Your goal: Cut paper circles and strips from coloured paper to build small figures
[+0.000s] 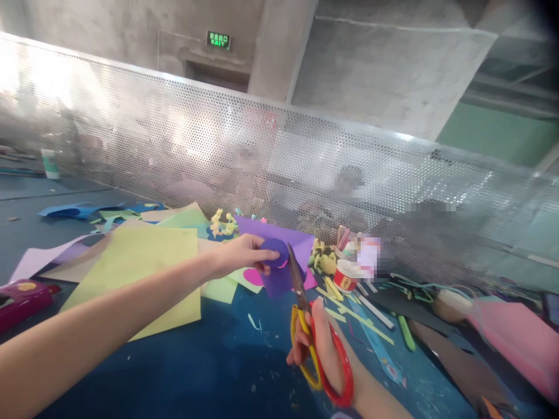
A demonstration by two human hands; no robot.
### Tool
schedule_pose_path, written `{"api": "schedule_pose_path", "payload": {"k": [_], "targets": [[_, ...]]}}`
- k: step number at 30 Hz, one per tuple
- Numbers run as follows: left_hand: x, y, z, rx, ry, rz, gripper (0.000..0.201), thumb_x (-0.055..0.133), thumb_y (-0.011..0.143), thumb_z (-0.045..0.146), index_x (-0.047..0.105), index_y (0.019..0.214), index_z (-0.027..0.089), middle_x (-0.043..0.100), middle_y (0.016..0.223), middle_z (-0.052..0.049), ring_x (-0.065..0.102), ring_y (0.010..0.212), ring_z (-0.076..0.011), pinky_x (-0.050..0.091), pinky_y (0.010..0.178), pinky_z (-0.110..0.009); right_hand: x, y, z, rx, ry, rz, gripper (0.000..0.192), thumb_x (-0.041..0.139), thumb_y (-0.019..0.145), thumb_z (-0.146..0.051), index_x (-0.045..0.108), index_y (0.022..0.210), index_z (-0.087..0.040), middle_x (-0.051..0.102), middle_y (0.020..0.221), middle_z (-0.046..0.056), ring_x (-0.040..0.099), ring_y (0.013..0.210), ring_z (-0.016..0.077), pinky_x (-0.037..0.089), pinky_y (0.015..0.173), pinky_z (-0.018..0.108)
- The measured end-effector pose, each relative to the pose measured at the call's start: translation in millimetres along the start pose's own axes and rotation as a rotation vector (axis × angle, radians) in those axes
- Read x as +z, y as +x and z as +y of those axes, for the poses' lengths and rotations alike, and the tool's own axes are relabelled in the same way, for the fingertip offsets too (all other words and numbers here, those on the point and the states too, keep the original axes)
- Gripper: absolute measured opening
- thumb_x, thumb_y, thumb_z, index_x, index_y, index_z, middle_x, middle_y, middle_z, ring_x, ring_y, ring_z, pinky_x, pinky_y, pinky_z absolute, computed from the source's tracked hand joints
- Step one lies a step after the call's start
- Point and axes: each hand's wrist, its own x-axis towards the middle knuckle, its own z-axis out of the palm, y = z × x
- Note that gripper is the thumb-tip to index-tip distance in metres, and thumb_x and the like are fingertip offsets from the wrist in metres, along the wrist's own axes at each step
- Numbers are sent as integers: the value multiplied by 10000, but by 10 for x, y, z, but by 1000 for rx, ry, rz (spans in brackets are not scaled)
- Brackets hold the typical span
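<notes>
In the head view my left hand [244, 255] pinches purple paper [299, 244], with a darker purple round piece [275, 251] under the thumb. My right hand [321, 331] has its fingers through the red and yellow handles of a pair of scissors [297, 279]. The blades point up and away, their tips at the right edge of the round piece. Whether the blades are parted is hard to see. A pink oval piece of paper [252, 276] lies just below my left hand.
Yellow paper sheets [148, 262] lie on the blue table [196, 366] at left, by a magenta tool [26, 302]. Right of the scissors are a red and white cup [346, 276], yellow strips [371, 326] and a pink item [515, 337]. A perforated metal screen [174, 134] stands behind.
</notes>
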Motion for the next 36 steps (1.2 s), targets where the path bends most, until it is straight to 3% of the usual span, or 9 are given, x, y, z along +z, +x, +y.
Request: {"api": "schedule_pose_path", "payload": {"k": [4,14,20,28,33,36], "targets": [[24,-4,-28,25,80,17,259,629,734,387,661,690,134,622,622,-10,540,578,-102,426,587,-211,-4,-31,-61,-16,-87,28,611,190,787,-723,377,529,-201,577,549,39,612,613,183,479,632,297],[62,-12,-38,30,258,43,334,598,732,466,665,719,140,637,675,-24,546,613,-127,411,592,-218,-88,8,-84,-31,-174,-9,531,289,807,-660,375,512,-227,586,567,53,616,624,213,487,610,319],[34,-10,-48,45,408,77,386,569,727,523,654,696,147,611,664,-14,517,597,-131,384,557,-224,-47,-3,-104,-35,-167,48,534,283,805,-663,371,509,-227,545,512,34,595,570,197,483,610,314],[57,-3,-66,12,304,60,343,588,723,482,658,680,149,626,652,-11,536,609,-134,390,589,-237,-30,28,-38,-19,-180,86,580,275,788,-695,324,449,-227,293,368,-41,551,393,195,451,486,334],[90,26,-149,24,136,10,280,603,727,419,680,737,151,660,700,-24,571,662,-142,428,644,-245,-113,117,24,5,-286,76,563,300,790,-680,303,446,-235,307,323,-31,561,367,216,411,418,318],[101,68,-310,23,141,75,313,596,725,450,700,797,163,684,782,-41,586,705,-163,443,654,-259,-286,234,68,42,-559,137,524,385,786,-642,395,460,-233,427,336,0,563,371,214,428,455,334]]}}
